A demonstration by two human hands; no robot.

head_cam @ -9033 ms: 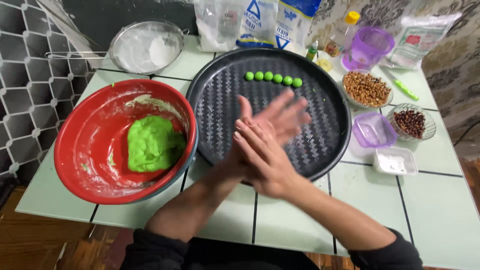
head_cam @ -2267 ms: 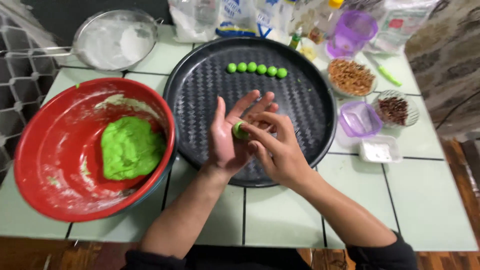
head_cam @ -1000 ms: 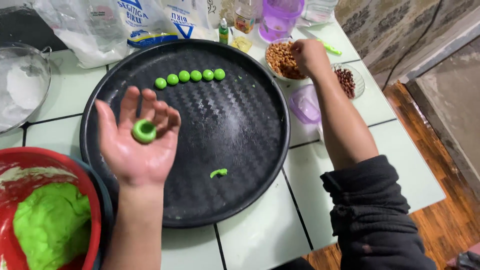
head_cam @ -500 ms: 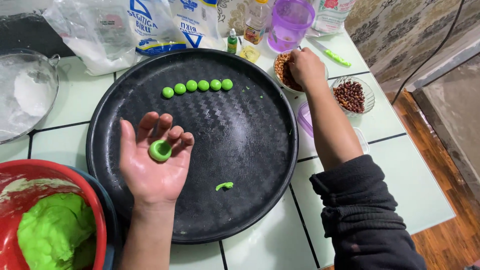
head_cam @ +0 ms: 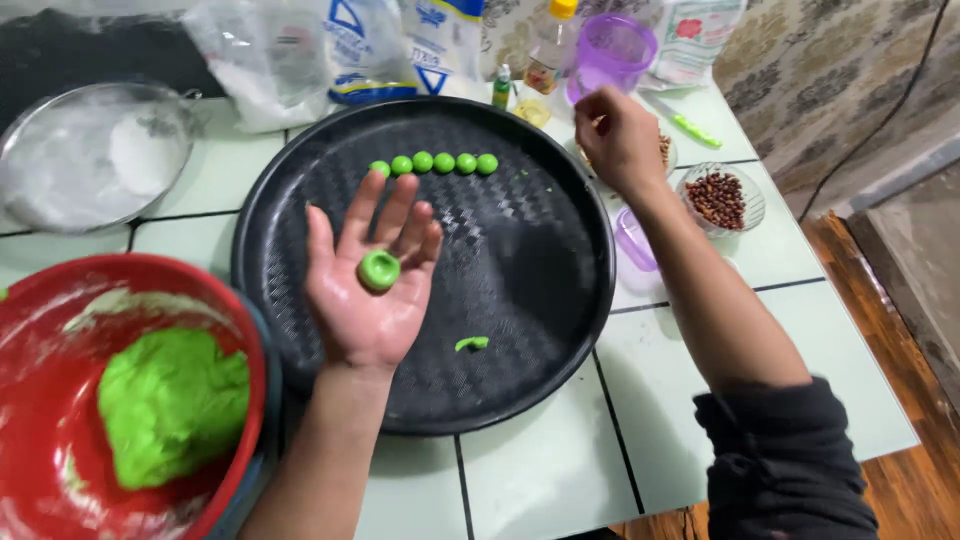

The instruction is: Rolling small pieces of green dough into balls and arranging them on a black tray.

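The left hand (head_cam: 372,290) lies open, palm up, over the black tray (head_cam: 300,200), with a little green dough cup (head_cam: 379,270) resting on it. The right hand (head_cam: 618,135) pinches something at the nut bowl (head_cam: 668,152); the cup looks ready for filling.

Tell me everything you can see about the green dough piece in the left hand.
The dough piece is small, bright green, smooth and soft-looking, pressed into a round cup with a shallow hollow in its top. It lies on the open left hand, at the base of the fingers, palm up, above the black tray. Only the palm touches it. The right hand is away, over a bowl of nuts.
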